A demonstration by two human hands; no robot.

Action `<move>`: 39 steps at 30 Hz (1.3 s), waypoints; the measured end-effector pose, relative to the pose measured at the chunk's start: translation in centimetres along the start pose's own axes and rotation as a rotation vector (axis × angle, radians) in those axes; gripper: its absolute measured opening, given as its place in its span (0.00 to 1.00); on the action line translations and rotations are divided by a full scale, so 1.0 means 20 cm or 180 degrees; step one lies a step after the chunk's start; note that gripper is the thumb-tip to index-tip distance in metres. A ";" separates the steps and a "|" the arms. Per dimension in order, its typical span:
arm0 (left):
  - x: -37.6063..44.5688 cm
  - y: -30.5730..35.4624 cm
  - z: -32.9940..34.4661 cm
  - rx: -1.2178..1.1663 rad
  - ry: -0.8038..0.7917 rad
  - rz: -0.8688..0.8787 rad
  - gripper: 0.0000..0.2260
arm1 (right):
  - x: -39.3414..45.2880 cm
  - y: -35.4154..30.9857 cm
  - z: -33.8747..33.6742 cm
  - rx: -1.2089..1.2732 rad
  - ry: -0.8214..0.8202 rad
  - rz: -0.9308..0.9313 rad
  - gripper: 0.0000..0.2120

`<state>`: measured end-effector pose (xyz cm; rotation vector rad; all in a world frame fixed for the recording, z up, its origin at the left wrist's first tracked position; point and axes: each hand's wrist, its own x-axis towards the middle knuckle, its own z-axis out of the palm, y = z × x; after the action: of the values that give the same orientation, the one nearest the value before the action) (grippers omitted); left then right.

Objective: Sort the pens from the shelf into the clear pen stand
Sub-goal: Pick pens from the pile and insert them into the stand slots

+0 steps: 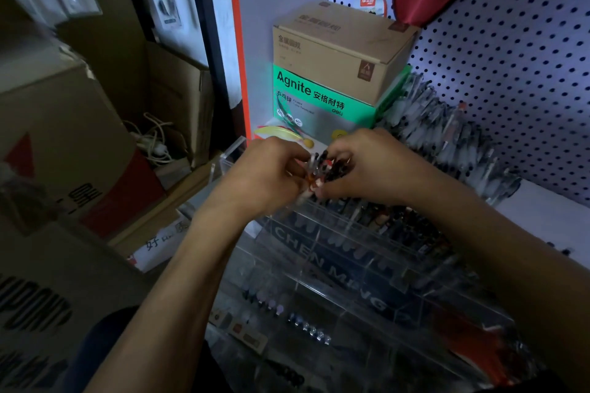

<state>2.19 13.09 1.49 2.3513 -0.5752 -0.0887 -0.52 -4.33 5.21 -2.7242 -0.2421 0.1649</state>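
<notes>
Pens [322, 169] in both hands

Two hands [271, 175], one clear pen stand [351, 265], two stacked boxes [338, 51], uncountably many pens [447, 137].

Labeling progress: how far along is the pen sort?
Partway. Done: the clear pen stand already has pens in several compartments. In hand: left hand and right hand grip a bundle of pens above it. Left: a pile of pens remains on the shelf.
</notes>
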 end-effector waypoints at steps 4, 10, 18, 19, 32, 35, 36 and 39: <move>-0.01 0.01 -0.02 -0.0855 0.0125 -0.0027 0.15 | -0.02 -0.03 -0.02 0.0211 0.0195 0.0017 0.21; -0.02 0.03 0.01 -0.1189 0.0233 -0.0310 0.16 | -0.03 -0.02 -0.04 0.0107 0.0078 0.0019 0.23; 0.00 -0.02 -0.01 -0.0460 -0.0199 -0.0202 0.15 | -0.06 0.06 -0.06 0.0438 -0.0130 0.0144 0.28; 0.00 -0.02 -0.01 -0.0519 -0.0216 -0.0197 0.15 | -0.07 0.07 -0.06 0.0469 -0.0116 0.0146 0.28; -0.04 0.12 -0.05 -0.1206 0.0901 0.0641 0.06 | -0.37 0.20 -0.17 0.1093 0.1101 0.0029 0.10; -0.06 0.26 0.00 -0.1597 0.0656 0.0821 0.07 | -0.52 0.27 -0.20 0.1236 0.1458 0.0126 0.06; -0.05 0.32 0.02 -0.1633 0.0565 0.0863 0.07 | -0.57 0.30 -0.21 0.1284 0.1529 0.0196 0.05; 0.00 0.47 0.11 -0.1494 0.0235 0.1072 0.08 | -0.68 0.41 -0.24 0.1394 0.1700 0.0469 0.05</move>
<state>-1.95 5.56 6.06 1.7746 -0.8082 0.0172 -11.88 -16.17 7.43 -2.2440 0.1352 -0.4182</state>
